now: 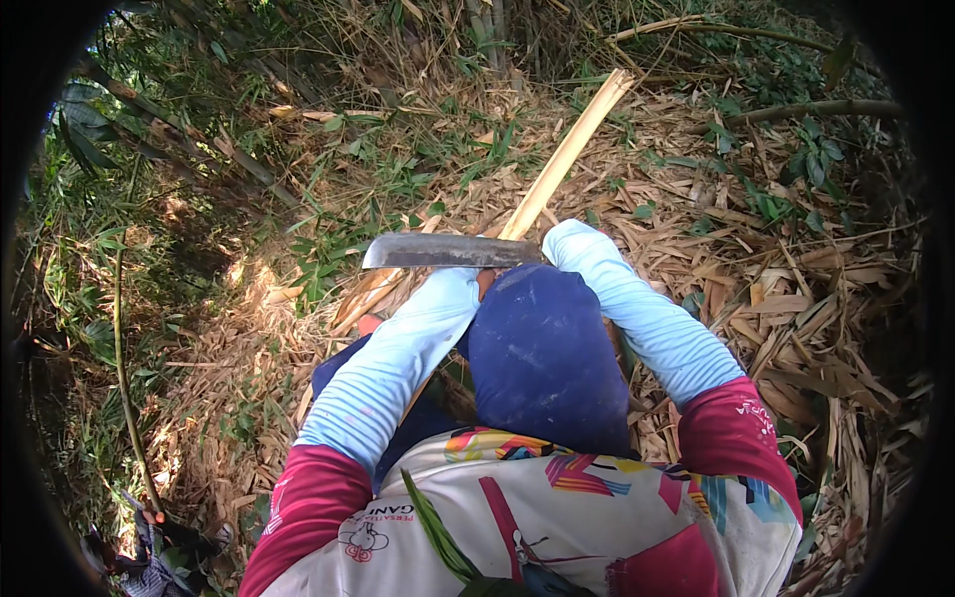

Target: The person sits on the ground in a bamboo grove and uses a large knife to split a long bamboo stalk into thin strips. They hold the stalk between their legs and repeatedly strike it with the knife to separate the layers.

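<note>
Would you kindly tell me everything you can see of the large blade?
The large blade is broad and long, dark grey and metallic-looking, with a mottled, worn surface. Its left end is blunt and slightly slanted. It lies nearly level across the picture, its right part beside the blue-clad knee, crossing the pale split stick near that stick's lower visible end. No handle shows; whether it touches either is unclear.

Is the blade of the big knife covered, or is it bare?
Bare: the knife shows grey metal from its left end to near the blue trousers, with no cover around it.
</note>
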Demonstrator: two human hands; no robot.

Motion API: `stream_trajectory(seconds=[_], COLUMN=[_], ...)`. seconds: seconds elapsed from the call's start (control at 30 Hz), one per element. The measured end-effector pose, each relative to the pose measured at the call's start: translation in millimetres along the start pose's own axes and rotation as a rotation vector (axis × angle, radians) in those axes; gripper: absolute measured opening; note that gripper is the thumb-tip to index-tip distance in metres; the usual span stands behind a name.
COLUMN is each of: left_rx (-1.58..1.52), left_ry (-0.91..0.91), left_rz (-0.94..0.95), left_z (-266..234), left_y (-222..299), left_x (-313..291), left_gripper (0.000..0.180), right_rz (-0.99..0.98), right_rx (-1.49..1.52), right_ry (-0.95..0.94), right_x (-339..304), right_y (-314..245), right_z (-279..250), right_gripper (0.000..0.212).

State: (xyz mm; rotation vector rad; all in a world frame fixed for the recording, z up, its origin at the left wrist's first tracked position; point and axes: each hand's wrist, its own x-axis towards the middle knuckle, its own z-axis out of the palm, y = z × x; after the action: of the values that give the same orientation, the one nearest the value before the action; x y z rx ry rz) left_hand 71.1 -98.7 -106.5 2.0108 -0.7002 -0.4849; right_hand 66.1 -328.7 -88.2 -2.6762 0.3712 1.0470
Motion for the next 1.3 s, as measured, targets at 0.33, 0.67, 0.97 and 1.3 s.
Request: stream_trajectory(seconds=[0.33, 0.67, 0.97, 1.3], left_rx=[0.021, 0.032, 0.028, 0.032], left_ry=[0.012, 0.035, 0.025, 0.038], left_rz=[0.013, 0.013, 0.038, 0.012], left_z=[3, 5, 6, 7], left_y=[4, 1, 4, -1], left_x=[-2, -13, -4, -30], left_gripper=[0.031, 0.029, 0.027, 0.026], right_rz=[-0.222, -0.070, -0.228, -0.086], right_rx=[-0.041, 0.027, -0.055, 0.008], right_ry=[0.314, 0.137, 0.214, 0.250], right_x=[-30, -22, -14, -5], right_y=[10, 8, 14, 21], right_z=[8, 2, 5, 20], right_gripper=[0.025, 0.031, 0.028, 0.028])
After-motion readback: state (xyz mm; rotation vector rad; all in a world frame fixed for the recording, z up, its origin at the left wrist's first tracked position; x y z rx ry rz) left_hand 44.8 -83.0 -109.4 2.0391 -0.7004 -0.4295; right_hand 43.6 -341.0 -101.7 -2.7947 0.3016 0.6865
